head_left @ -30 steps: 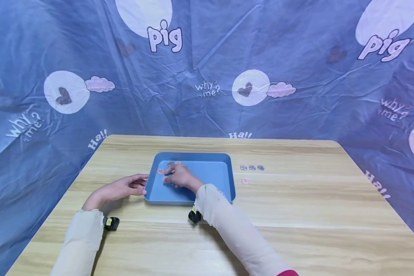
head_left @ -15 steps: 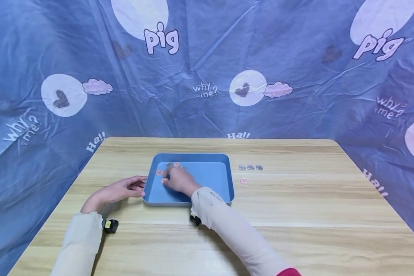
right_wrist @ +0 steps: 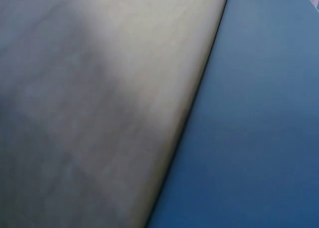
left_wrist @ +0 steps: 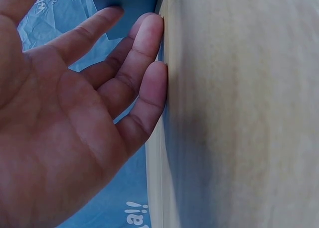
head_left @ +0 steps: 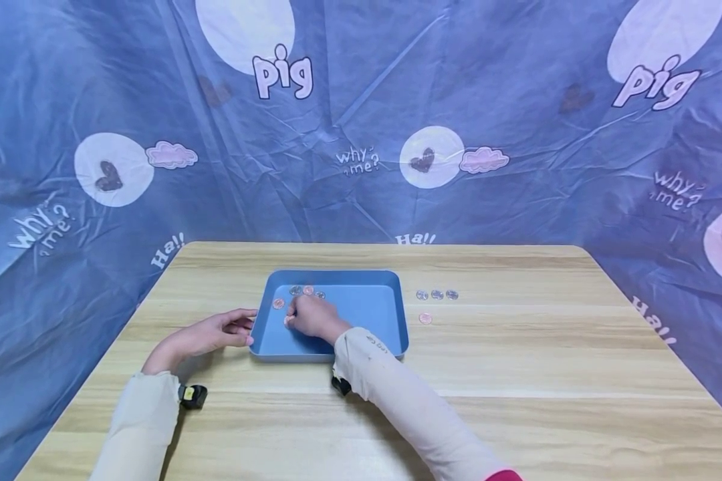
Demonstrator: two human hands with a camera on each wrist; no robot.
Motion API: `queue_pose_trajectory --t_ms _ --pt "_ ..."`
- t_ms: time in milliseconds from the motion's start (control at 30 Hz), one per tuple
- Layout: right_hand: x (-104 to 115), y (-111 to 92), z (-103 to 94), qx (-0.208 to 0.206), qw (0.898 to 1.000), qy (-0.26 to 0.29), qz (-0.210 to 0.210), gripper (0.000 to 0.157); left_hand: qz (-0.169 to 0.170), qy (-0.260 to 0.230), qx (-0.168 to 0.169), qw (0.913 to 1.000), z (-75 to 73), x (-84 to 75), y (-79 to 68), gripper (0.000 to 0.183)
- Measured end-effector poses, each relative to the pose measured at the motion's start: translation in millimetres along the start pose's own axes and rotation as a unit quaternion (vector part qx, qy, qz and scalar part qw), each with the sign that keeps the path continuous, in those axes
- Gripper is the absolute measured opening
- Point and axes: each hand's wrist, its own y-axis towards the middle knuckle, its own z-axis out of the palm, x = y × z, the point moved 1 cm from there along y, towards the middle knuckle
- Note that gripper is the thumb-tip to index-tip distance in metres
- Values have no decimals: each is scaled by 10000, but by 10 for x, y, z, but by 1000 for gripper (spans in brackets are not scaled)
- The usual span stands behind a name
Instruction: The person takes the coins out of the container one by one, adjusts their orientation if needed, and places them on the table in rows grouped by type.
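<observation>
- Head view, centre: a shallow blue rectangular tray (head_left: 364, 304) lies on a pale wood-grain counter (head_left: 547, 361), its long axis running left to right.
- Head view, tray's upper left: a dark silver-coloured round coin (head_left: 295, 290), a copper-coloured round coin (head_left: 308, 290) and a light silver-coloured coin (head_left: 320, 294) form a short row; a second copper-coloured coin (head_left: 278, 303) lies below and to the left.
- Head view, inside the tray: the right hand (head_left: 314, 315) has curled fingers, tips leftward. The four coins lie just above and left of it, nearer to it than to the left hand (head_left: 207, 334). A coppery fleck shows at its fingertips; whether they pinch a coin cannot be told.
- Head view, right of the tray: a row of three silver-coloured coins (head_left: 436, 294), with a lone copper-coloured coin (head_left: 425, 318) below.
- Left wrist view: the left hand's fingers are parted and gently bent; one fingertip touches the tray's wall at upper centre.
- Right wrist view: tray wall at right, counter at left; the grip is not shown.
</observation>
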Motion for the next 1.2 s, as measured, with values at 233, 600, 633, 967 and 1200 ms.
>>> queue_pose_trajectory --t_ms 233,600,633,967,1200 --pt "-18 1 -3 72 9999 104 -43 5 0 -36 -10 10000 4 7 8 72" --pt "-13 -30 -24 37 9992 374 -148 6 -12 20 -42 10000 8 -7 -6 73" --pt "-15 -30 -26 76 9985 530 -141 5 -19 14 -40 10000 9 -8 -7 73" --pt "12 -27 -180 679 9662 2468 -323 8 13 31 -18 10000 14 5 -23 72" --pt "-20 -107 -354 941 9313 3512 -208 11 21 46 -26 10000 16 6 0 71"
